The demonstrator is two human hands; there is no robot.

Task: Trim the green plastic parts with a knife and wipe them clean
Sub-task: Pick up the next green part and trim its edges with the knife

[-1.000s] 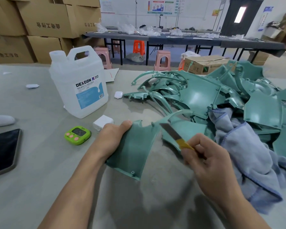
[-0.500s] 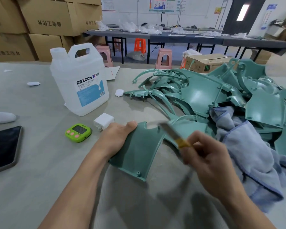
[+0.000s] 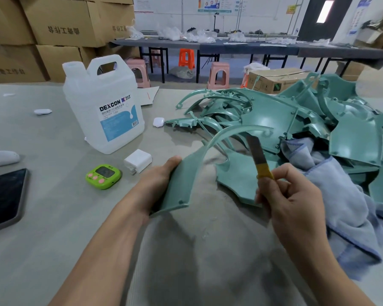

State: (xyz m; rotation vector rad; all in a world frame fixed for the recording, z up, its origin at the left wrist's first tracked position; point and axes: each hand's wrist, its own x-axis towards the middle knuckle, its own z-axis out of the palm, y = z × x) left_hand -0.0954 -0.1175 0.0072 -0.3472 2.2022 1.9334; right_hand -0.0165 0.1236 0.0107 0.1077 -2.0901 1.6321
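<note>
Since a moment ago the knife (image 3: 257, 153) has swung up off the plastic and now stands almost upright, blade tip up, and the green part (image 3: 179, 186) has been tilted so its thin arch curves up and over toward the pile. The left hand (image 3: 155, 184) grips the part's flat left panel, thumb on top along the upper edge and fingers tucked under where I can't see them. The right hand (image 3: 296, 202) has its fingers curled in, pinching the knife by its yellow-wrapped handle, with the blade clear of the plastic. Just below the blade there's another flat green piece (image 3: 237, 180) on the table (image 3: 42, 239); honestly can't tell if it's joined to the held part or separate. Behind it all sits the heap of green parts (image 3: 274, 115), with a blue-grey towel (image 3: 341, 195) draped over its near edge, right beside the right hand. Off to the left are a white jug (image 3: 106, 111), a white charger block (image 3: 138, 161), a lime green timer (image 3: 103, 175) and a dark tablet (image 3: 2, 195) at the edge.
</note>
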